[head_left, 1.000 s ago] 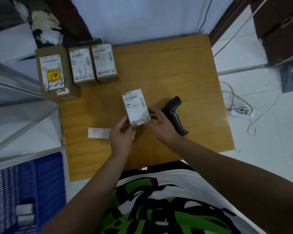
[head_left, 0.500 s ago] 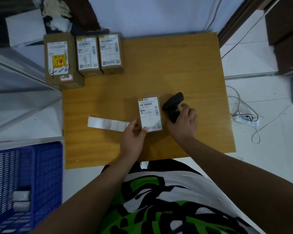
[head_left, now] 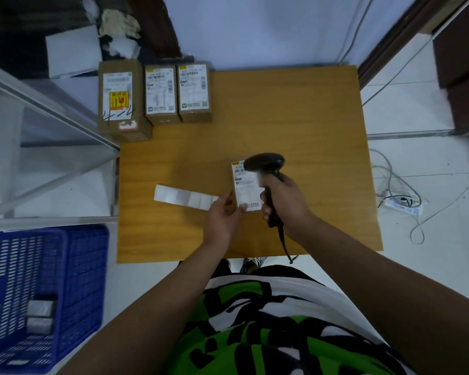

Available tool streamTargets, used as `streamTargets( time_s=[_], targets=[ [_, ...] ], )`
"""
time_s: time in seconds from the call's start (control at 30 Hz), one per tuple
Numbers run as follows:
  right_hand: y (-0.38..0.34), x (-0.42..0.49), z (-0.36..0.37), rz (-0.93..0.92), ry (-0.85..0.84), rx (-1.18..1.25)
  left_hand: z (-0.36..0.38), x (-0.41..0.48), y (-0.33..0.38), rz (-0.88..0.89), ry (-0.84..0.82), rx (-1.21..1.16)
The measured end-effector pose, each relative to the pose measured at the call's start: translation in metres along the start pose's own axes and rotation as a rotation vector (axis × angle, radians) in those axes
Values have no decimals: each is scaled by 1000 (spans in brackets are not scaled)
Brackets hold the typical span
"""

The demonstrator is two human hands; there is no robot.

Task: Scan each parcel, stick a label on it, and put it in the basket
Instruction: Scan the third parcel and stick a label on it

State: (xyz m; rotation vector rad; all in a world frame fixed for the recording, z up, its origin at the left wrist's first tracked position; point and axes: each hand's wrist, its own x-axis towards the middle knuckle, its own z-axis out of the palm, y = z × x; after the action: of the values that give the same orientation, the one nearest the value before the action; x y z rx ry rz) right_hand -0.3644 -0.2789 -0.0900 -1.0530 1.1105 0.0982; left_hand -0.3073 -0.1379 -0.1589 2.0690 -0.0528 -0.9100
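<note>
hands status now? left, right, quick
Left hand: pinching the parcel at its near corner.
Right hand: gripping the scanner, its head over the parcel.

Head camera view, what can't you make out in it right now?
- Parcel: label's upper right hidden by the scanner, right side by the right hand.
- Label strip: right end behind the left hand.
- Basket: cut off at left and bottom edges; grey items inside indistinct.
- Back parcels: print too small.

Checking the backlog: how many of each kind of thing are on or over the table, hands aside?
Parcels: 4 (large parcel, middle parcel, third parcel, front parcel)
Scanner: 1
Label strip: 1
Total: 6
</note>
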Motion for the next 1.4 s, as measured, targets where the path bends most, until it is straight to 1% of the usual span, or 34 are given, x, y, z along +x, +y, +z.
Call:
streamTargets(
  time_s=[0.13,0.27,0.43,0.53,0.6,0.7,0.77,0.87,1.0,1.1,1.2,1.27,1.3,1.33,1.4],
  targets=[
    [-2,1,12,4,47,-80,-5,0,0,51,-35,59],
    [1,4,16,-28,98,-205,-8,-2,-3,49,-39,88],
    [3,2,18,-82,102,-289,-11,2,-5,26,-40,80],
    [6,3,17,-112,99,-311,-19,3,-9,51,24,78],
    [8,6,11,-142,128,-366,-32,5,-16,150,112,200],
    [15,18,-7,-221,209,-504,-57,17,-31,315,179,600],
    [23,30,-23,-228,251,-604,-70,30,-40,363,180,781],
    [35,47,-42,-179,296,-734,-81,45,-52,398,140,941],
    [48,60,-54,-216,316,-874,-86,55,-59,560,164,1027],
    [57,65,-56,-257,331,-973,-82,54,-59,546,180,986],
    [61,61,-53,-299,423,-911,-80,49,-61,424,186,882],
    [60,51,-49,-405,526,-808,-80,42,-57,341,216,721],
    [58,46,-46,-469,572,-766,-81,36,-50,311,256,594],
    [56,40,-43,-513,596,-732,-81,29,-41,291,309,463],
    [51,29,-33,-536,566,-673,-79,12,-18,269,410,251]
  ],
)
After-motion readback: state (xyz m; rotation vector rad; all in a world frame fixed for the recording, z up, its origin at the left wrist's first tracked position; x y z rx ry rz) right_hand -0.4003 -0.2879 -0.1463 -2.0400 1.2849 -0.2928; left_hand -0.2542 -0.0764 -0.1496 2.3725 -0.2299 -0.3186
